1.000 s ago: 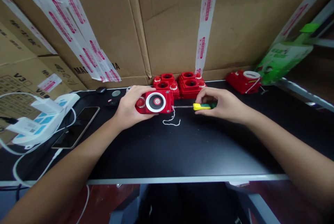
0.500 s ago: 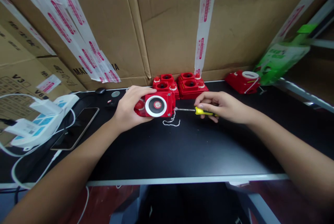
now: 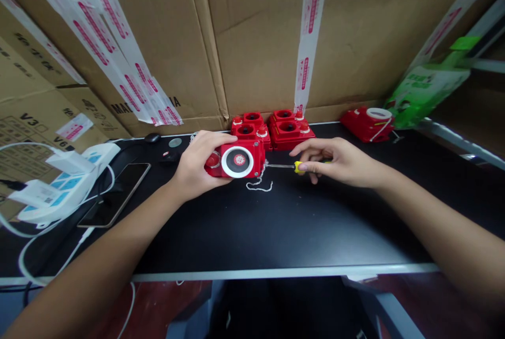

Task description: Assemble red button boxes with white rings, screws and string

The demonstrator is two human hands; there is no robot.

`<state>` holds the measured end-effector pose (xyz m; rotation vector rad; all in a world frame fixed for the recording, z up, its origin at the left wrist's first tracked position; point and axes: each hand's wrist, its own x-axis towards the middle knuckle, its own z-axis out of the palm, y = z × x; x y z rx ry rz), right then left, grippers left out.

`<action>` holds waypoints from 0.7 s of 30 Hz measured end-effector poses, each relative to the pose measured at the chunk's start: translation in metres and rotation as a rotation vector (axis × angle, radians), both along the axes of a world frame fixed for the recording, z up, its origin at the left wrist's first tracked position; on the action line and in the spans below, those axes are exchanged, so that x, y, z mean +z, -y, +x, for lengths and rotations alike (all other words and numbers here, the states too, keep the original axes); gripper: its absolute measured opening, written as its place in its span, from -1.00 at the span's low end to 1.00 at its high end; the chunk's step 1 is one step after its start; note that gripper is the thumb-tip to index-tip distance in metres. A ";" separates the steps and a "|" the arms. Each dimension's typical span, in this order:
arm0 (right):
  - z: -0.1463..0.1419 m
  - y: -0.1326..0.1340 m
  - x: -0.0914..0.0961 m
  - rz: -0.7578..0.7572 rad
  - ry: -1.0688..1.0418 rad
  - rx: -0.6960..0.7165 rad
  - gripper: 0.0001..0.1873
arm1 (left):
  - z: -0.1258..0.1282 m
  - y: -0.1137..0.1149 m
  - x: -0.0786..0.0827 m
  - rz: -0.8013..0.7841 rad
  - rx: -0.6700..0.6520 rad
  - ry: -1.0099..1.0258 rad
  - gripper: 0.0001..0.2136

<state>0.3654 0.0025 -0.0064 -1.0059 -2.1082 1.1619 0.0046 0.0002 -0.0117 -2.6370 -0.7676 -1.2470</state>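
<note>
My left hand [image 3: 197,162] is closed round the left end of a red box-shaped device [image 3: 256,152], which has a white ring round a dark disc and a small red dome beside it. A white string [image 3: 258,188] trails from its right side onto the black tabletop. In my right hand [image 3: 325,157] is a yellow-handled screwdriver [image 3: 299,167], held between thumb and fingers. Its metal shaft points left, and the tip meets the device's right side near the string. The exact contact point is too small to make out.
Several similar red devices [image 3: 292,136] stand behind my hands against the cardboard [image 3: 256,39]. Another red device [image 3: 361,124] lies at the right by a green pouch [image 3: 430,86]. A phone [image 3: 116,194] and a white power strip [image 3: 67,186] with cables lie at the left.
The fingers of my right hand have shifted on the screwdriver handle, covering more of it. My left hand and the red device have barely moved.
</note>
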 end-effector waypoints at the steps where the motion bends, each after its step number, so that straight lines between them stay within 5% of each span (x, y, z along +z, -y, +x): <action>1: 0.000 0.000 -0.001 -0.033 0.009 0.011 -0.51 | 0.000 0.000 0.000 -0.001 -0.004 -0.006 -0.36; 7: -0.003 -0.001 -0.005 0.000 0.080 0.006 -0.49 | 0.001 0.000 0.000 -0.046 -0.008 -0.020 -0.35; 21: -0.003 0.000 -0.006 0.896 0.160 -0.057 -0.87 | 0.000 0.001 -0.003 -0.258 0.052 0.130 -0.29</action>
